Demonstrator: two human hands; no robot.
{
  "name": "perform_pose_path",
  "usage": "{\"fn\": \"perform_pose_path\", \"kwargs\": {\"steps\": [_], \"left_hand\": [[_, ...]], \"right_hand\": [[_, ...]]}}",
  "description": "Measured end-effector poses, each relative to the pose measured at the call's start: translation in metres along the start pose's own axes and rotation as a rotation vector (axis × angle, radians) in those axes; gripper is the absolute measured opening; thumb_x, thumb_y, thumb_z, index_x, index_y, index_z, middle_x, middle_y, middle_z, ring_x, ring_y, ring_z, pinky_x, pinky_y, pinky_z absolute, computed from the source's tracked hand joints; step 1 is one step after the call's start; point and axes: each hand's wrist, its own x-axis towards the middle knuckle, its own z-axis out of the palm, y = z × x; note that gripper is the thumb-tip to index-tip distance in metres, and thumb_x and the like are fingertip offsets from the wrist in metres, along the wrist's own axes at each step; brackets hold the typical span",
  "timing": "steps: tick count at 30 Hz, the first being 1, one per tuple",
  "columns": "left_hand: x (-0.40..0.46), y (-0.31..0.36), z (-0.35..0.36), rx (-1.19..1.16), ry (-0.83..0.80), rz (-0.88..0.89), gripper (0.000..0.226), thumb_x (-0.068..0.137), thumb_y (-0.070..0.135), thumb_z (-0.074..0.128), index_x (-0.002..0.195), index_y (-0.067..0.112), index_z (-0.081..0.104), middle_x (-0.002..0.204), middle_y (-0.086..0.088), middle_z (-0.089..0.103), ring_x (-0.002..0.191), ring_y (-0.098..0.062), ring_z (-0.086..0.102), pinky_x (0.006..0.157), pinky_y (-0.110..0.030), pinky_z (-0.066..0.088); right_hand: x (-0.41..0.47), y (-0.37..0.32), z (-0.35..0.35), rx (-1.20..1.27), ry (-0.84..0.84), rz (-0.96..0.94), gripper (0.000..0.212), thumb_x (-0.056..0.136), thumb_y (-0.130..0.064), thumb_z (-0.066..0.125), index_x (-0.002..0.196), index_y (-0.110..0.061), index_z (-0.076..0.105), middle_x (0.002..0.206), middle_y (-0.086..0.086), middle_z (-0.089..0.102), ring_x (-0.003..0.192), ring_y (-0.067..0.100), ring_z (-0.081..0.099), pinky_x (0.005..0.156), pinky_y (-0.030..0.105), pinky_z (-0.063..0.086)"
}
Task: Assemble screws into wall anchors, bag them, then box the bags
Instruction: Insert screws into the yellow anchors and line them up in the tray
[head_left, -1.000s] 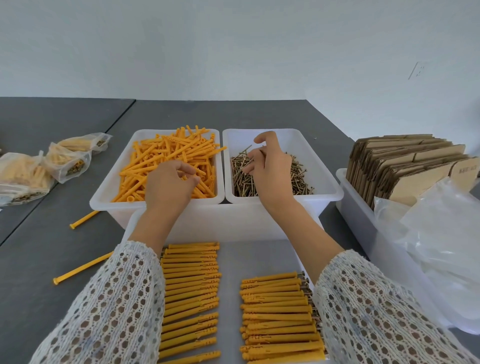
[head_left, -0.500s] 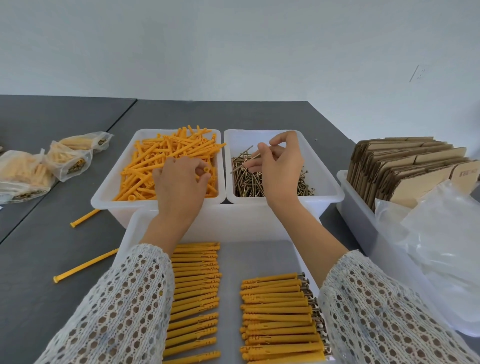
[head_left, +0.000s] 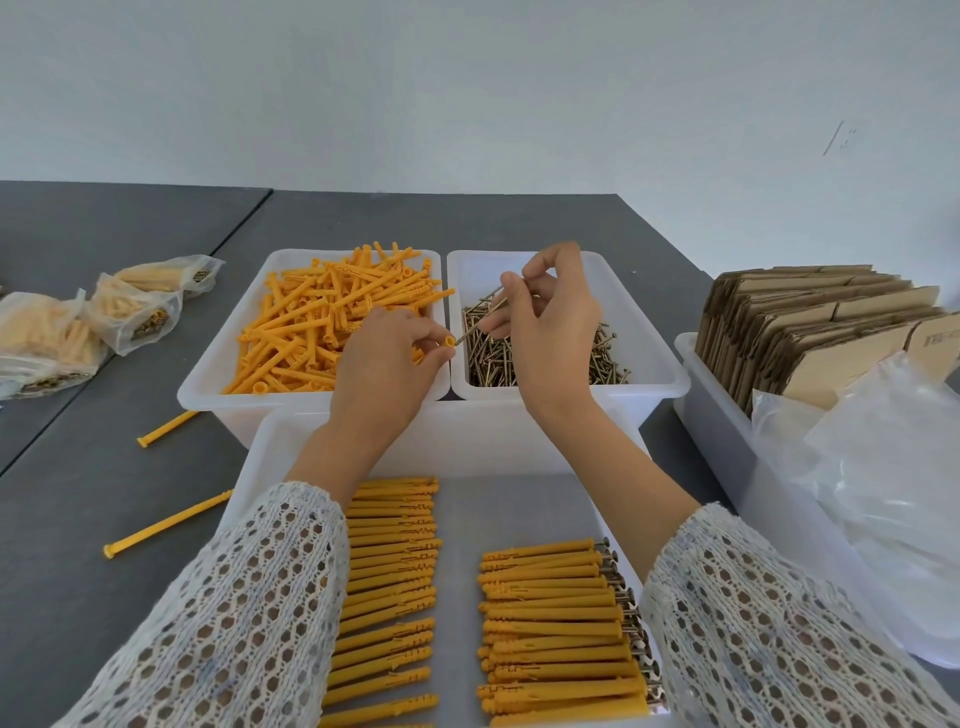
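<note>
Right now your left hand (head_left: 387, 364) pinches an orange anchor (head_left: 449, 341), open end facing right, just above the divide between the anchor bin (head_left: 208, 374) and the screw bin (head_left: 649, 332). Your right hand (head_left: 550, 332) grips a screw (head_left: 480, 317), its tip touching that opening.

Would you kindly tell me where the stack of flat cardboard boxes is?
In the head view, the flat cardboard boxes stand on edge in the white bin at far right, behind the clear plastic bags.

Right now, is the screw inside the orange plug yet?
Not yet. The screw, pinched by the right hand, has its tip just at the open end of the anchor the left hand holds.
</note>
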Motion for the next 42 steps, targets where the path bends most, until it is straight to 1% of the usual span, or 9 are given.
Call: {"fn": "perform_pose_path", "kwargs": {"steps": [6, 11, 16, 20, 22, 28, 31, 38, 42], "left_hand": [[0.000, 0.002, 0.000, 0.035, 0.042, 0.026, 0.017, 0.087, 0.028, 0.073, 0.102, 0.021, 0.075, 0.092, 0.005, 0.057, 0.094, -0.008, 0.038, 0.083, -0.027, 0.036], [0.003, 0.011, -0.003, -0.104, 0.085, 0.065, 0.014, 0.090, 0.023, 0.071, 0.102, 0.017, 0.074, 0.097, 0.004, 0.060, 0.097, -0.015, 0.055, 0.079, -0.032, 0.048], [0.001, 0.042, -0.019, -0.249, 0.110, 0.120, 0.007, 0.092, 0.035, 0.063, 0.091, 0.029, 0.066, 0.082, 0.017, 0.064, 0.077, -0.003, 0.060, 0.065, -0.021, 0.048], [-0.013, 0.076, -0.020, -0.316, -0.216, 0.204, 0.009, 0.087, 0.043, 0.065, 0.085, 0.034, 0.065, 0.076, 0.020, 0.063, 0.072, -0.005, 0.062, 0.060, -0.023, 0.048], [-0.019, 0.084, -0.015, -0.202, -0.428, 0.280, 0.009, 0.087, 0.043, 0.066, 0.084, 0.034, 0.065, 0.075, 0.020, 0.063, 0.071, 0.000, 0.060, 0.061, -0.022, 0.045], [-0.045, 0.089, 0.014, 0.155, -0.943, 0.265, 0.009, 0.088, 0.035, 0.069, 0.088, 0.026, 0.069, 0.086, 0.011, 0.062, 0.082, -0.012, 0.059, 0.065, -0.025, 0.043], [-0.059, 0.099, 0.030, 0.354, -0.926, 0.339, 0.014, 0.093, 0.032, 0.062, 0.098, 0.021, 0.067, 0.100, 0.000, 0.065, 0.092, -0.023, 0.061, 0.074, -0.033, 0.048], [-0.061, 0.097, 0.039, 0.236, -0.892, 0.330, 0.022, 0.102, 0.029, 0.044, 0.104, 0.016, 0.061, 0.104, -0.004, 0.064, 0.095, -0.026, 0.059, 0.077, -0.036, 0.049], [-0.041, 0.087, 0.021, 0.088, -0.725, 0.349, 0.020, 0.100, 0.026, 0.044, 0.103, 0.025, 0.064, 0.095, 0.006, 0.066, 0.086, -0.014, 0.057, 0.073, -0.033, 0.047]], "right_hand": [[0.000, 0.000, 0.000, 0.009, -0.001, -0.009, 0.022, 0.098, -0.009, 0.057, 0.088, -0.024, 0.043, 0.062, 0.003, 0.064, 0.051, 0.015, 0.068, 0.050, 0.030, 0.057], [-0.007, -0.004, 0.001, -0.041, -0.201, 0.017, 0.029, 0.099, -0.028, 0.057, 0.083, -0.004, 0.053, 0.066, 0.009, 0.068, 0.049, 0.016, 0.067, 0.050, 0.043, 0.055], [0.010, 0.000, -0.015, 0.002, 0.115, 0.206, 0.042, 0.102, -0.029, 0.028, 0.074, -0.016, 0.056, 0.079, 0.007, 0.069, 0.048, 0.019, 0.060, 0.054, 0.031, 0.045], [0.027, 0.021, -0.043, 0.144, 0.357, 0.633, 0.042, 0.104, -0.022, 0.026, 0.076, -0.008, 0.053, 0.072, 0.010, 0.061, 0.047, 0.017, 0.049, 0.054, 0.029, 0.041], [0.031, 0.026, -0.051, 0.224, 0.430, 0.701, 0.038, 0.102, -0.014, 0.027, 0.073, -0.008, 0.051, 0.067, 0.009, 0.056, 0.047, 0.016, 0.047, 0.047, 0.025, 0.040], [0.027, 0.029, -0.038, 0.094, 0.318, 0.606, 0.038, 0.099, -0.009, 0.027, 0.070, -0.012, 0.051, 0.060, 0.003, 0.054, 0.047, 0.014, 0.046, 0.049, 0.025, 0.041], [0.028, 0.032, -0.037, 0.068, 0.286, 0.620, 0.036, 0.098, -0.008, 0.027, 0.071, -0.012, 0.051, 0.063, 0.004, 0.055, 0.052, 0.016, 0.048, 0.053, 0.028, 0.043], [0.029, 0.039, -0.035, -0.110, 0.173, 0.583, 0.031, 0.094, -0.007, 0.030, 0.073, -0.007, 0.053, 0.066, 0.009, 0.054, 0.056, 0.018, 0.047, 0.055, 0.030, 0.041], [0.026, 0.050, -0.032, -0.470, -0.114, 0.454, 0.028, 0.090, -0.007, 0.041, 0.062, -0.012, 0.039, 0.059, 0.004, 0.038, 0.055, 0.017, 0.033, 0.053, 0.029, 0.030]]}}
